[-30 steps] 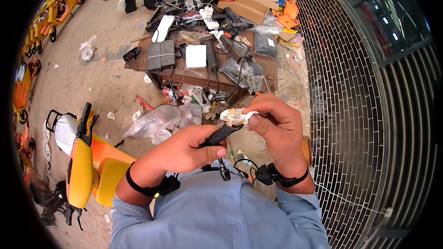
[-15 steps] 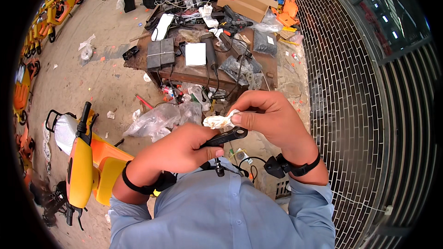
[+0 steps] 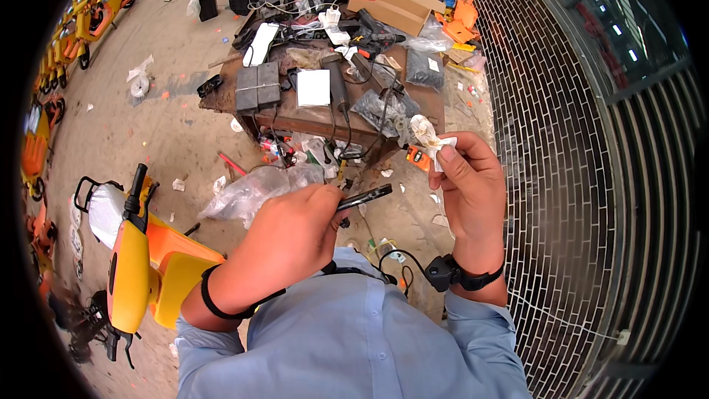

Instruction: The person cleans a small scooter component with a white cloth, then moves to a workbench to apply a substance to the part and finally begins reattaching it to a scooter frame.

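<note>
My left hand [image 3: 294,233] is closed round a black metal bar [image 3: 363,199], which sticks out to the right in front of my waist. My right hand [image 3: 476,185] pinches a crumpled, brown-stained white tissue [image 3: 425,133], held up to the right of the bar and apart from it. Behind my hands, clear plastic bags [image 3: 251,192] and scraps lie on the floor.
Ahead stands a wooden table [image 3: 227,100] piled with tools, cables, bags and cardboard [image 3: 391,7]. A yellow scooter [image 3: 129,273] is at my left, with more scooters [image 3: 92,15] farther back. A slatted metal shutter [image 3: 546,199] runs along my right.
My right hand has lifted the tissue up and to the right, away from the bar. My left hand has turned, its knuckles now higher, with the bar still in it.
</note>
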Tool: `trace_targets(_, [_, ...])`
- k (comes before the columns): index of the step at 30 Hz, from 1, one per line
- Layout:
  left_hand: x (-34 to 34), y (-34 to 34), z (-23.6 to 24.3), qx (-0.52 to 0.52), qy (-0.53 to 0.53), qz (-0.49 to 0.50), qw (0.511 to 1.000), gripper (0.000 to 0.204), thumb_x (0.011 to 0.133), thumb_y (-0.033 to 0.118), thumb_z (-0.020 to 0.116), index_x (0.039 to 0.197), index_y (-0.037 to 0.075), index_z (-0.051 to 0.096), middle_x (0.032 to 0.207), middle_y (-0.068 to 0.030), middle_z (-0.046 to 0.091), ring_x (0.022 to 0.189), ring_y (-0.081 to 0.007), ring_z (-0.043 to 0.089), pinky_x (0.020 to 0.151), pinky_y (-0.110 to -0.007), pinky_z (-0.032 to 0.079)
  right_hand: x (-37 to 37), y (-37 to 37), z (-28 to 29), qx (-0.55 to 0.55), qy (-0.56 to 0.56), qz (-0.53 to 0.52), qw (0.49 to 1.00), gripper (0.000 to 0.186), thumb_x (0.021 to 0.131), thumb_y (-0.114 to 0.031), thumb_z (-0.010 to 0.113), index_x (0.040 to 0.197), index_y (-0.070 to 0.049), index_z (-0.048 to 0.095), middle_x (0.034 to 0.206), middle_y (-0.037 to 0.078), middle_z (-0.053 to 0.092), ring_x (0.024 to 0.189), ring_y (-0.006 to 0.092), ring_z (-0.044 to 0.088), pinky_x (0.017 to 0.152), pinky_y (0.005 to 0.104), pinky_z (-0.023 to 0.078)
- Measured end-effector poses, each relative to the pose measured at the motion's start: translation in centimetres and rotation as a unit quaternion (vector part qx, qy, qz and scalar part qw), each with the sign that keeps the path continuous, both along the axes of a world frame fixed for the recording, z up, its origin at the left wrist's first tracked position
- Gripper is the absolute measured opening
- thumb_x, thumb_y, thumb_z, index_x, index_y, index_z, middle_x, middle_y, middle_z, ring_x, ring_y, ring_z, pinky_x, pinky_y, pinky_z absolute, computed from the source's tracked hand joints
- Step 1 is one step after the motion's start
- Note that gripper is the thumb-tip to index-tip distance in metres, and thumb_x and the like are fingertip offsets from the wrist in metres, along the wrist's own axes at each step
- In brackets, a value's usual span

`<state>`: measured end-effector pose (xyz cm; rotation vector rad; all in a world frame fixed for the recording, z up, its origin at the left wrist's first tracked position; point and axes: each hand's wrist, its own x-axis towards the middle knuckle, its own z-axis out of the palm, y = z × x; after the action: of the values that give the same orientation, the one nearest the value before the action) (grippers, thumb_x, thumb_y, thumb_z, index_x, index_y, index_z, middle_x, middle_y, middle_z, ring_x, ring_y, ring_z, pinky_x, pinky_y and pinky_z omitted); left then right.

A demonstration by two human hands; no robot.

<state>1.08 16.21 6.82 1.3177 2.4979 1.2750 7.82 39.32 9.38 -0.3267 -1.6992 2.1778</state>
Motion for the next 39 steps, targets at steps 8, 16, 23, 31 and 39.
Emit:
trace_targets(8, [-0.1,1.1,-1.2,-0.065,0.017,0.030,0.997,0.014,0.082,0.008,0.064,0.087,0.001,0.054,0.076,-0.0176,0.059,0.068,-0.0390,0.061,0.056,-0.047,0.048,0.1,-4.0,-1.5,0.373,0.059,-0.105,0.920,0.011,0.087,-0.005,0.070,0.097,-0.001,0.068,0.095,0.008,0.055,0.085,0.0166,0.056,0.076,0.0259,0.045])
trace_targets(16, [0.0,1.6,-1.8,-0.111,0.040,0.069,0.991,0.022,0.073,0.011,0.068,0.086,0.000,0.054,0.078,-0.0179,0.063,0.068,-0.0374,0.065,0.058,-0.046,0.053,-1.9,-7.0,-4.7,0.464,0.092,-0.163,0.866,0.013,0.081,-0.008,0.074,0.093,-0.005,0.070,0.103,0.009,0.054,0.094,0.0246,0.047,0.080,0.0347,0.040])
trace_targets(23, [0.3,1.6,-2.4,-0.057,0.047,0.101,0.992,0.010,0.081,0.006,0.062,0.081,0.000,0.054,0.072,-0.0190,0.060,0.065,-0.0403,0.061,0.055,-0.049,0.049,-2.4,-7.2,-5.5,0.458,0.099,-0.162,0.868,0.014,0.080,-0.008,0.075,0.094,-0.009,0.072,0.109,0.007,0.055,0.093,0.0237,0.044,0.080,0.0334,0.039])
trace_targets(31, [0.4,1.4,-2.5,-0.040,0.041,0.109,0.992,0.011,0.083,0.008,0.063,0.083,0.001,0.053,0.074,-0.0185,0.060,0.065,-0.0406,0.060,0.055,-0.049,0.048,-2.7,-6.8,-5.7,0.287,0.036,-0.125,0.949,0.011,0.084,-0.010,0.073,0.095,-0.007,0.071,0.113,0.006,0.054,0.093,0.0168,0.049,0.082,0.0300,0.041])
trace_targets(39, [-0.4,0.2,-1.7,0.039,0.045,0.141,0.988,0.010,0.086,0.006,0.064,0.093,0.000,0.059,0.074,-0.0199,0.059,0.065,-0.0413,0.059,0.055,-0.047,0.046,-4.1,-0.5,-12.6,-0.149,-0.134,-0.086,0.976,0.011,0.092,-0.016,0.066,0.097,-0.006,0.066,0.086,-0.002,0.064,0.079,0.0078,0.058,0.068,0.0237,0.046])
